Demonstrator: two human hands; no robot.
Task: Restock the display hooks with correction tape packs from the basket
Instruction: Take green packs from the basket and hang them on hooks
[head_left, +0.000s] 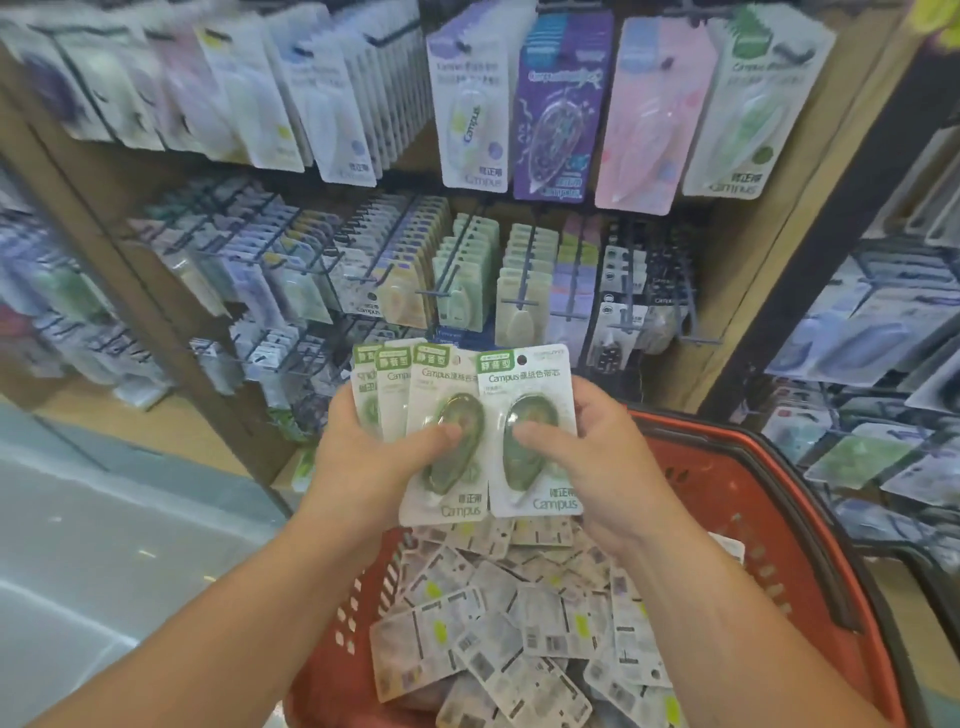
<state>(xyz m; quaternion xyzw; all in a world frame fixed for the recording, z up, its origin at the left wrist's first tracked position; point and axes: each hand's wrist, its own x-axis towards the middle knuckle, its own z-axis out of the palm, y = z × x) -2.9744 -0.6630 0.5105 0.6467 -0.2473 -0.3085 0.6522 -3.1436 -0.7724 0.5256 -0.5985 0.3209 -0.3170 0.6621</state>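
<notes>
My left hand (374, 447) grips a fanned stack of green correction tape packs (415, 395), thumb pressed on the front pack's blister. My right hand (587, 452) pinches one more green pack (530, 379) beside the stack, thumb on its blister. Both hands hover above a red basket (737, 509) filled with several packs (519, 634) lying mostly back side up. Ahead, display hooks (519, 301) carry rows of hanging tape packs, with a pale green row (462, 270) straight ahead.
Larger hanging packs (550, 104) fill the upper row of the wooden display. A second rack of packs (883, 395) stands at the right behind a dark post (810, 260). Grey floor (104, 545) lies at the left.
</notes>
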